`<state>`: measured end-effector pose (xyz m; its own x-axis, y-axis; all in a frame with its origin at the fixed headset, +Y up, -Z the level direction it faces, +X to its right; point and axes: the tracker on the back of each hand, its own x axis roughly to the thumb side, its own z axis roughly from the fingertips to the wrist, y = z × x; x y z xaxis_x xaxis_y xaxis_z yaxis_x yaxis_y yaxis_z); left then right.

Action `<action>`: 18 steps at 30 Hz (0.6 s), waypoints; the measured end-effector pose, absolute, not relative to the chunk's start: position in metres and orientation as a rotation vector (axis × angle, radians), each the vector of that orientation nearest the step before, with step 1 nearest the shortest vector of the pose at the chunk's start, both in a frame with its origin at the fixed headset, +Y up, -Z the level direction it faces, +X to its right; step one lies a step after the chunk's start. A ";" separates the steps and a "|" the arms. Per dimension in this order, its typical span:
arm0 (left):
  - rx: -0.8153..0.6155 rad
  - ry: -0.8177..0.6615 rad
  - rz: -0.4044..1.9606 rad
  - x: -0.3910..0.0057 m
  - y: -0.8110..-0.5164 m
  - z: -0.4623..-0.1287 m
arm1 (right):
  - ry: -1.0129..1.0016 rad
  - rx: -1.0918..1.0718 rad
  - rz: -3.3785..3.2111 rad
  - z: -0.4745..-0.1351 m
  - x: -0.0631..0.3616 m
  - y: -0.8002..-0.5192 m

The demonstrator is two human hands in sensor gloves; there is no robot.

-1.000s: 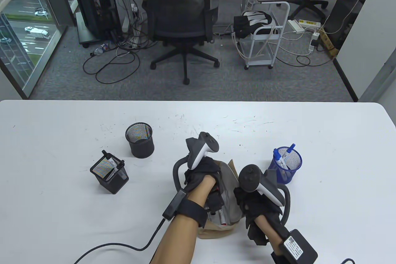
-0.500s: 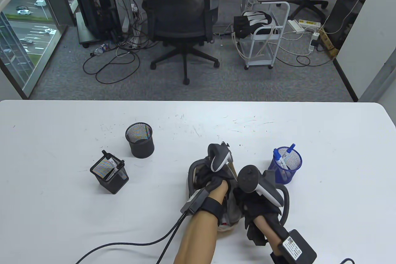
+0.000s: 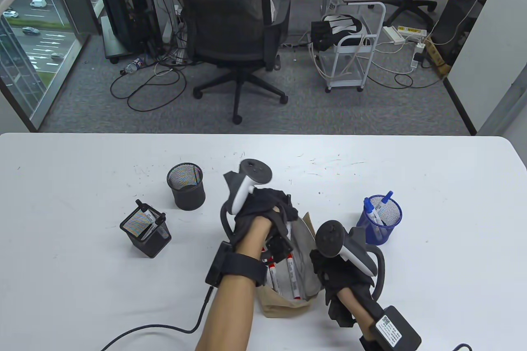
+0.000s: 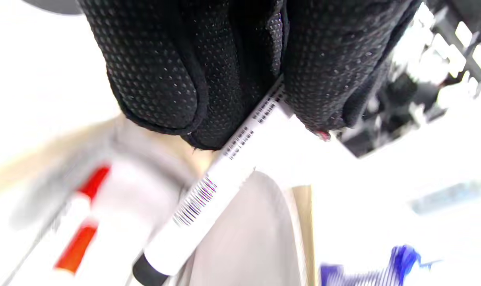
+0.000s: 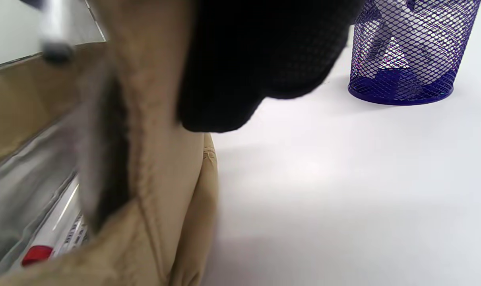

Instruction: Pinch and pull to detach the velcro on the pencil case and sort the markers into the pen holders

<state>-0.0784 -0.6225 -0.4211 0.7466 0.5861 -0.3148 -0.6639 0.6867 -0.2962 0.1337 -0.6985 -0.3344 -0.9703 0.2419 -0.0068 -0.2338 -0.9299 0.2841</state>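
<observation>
One black-capped white marker (image 4: 208, 190) sat pinched in my left hand (image 3: 263, 211), while my right hand (image 3: 341, 273) gripped the tan fabric pencil case (image 3: 306, 240), keeping its mouth open for picking.

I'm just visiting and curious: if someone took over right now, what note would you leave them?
Left hand pinches a black-capped marker above the open pencil case. Right hand grips the case's edge. Red markers remain inside. Blue holder has blue markers, square black holder has black ones, round black holder looks empty. Velcro done; sorting left.
</observation>
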 end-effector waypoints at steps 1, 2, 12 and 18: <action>-0.331 0.208 0.683 -0.092 -0.610 -0.419 | 0.414 0.042 2.871 -0.334 0.133 -0.698; -0.252 0.258 0.637 -0.110 -0.596 -0.415 | 0.411 0.044 2.876 -0.334 0.133 -0.698; 0.072 0.612 0.424 -0.234 -0.571 -0.380 | 0.392 0.061 2.892 -0.332 0.129 -0.699; 0.141 0.692 0.442 -0.277 -0.598 -0.364 | 0.392 0.063 2.899 -0.331 0.128 -0.699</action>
<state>-0.2773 -0.5984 -0.3645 0.6820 0.4386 -0.5853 -0.3462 0.8985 0.2699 0.1281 -0.6985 -0.3314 -0.9759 0.2178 0.0134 -0.2064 -0.9413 0.2669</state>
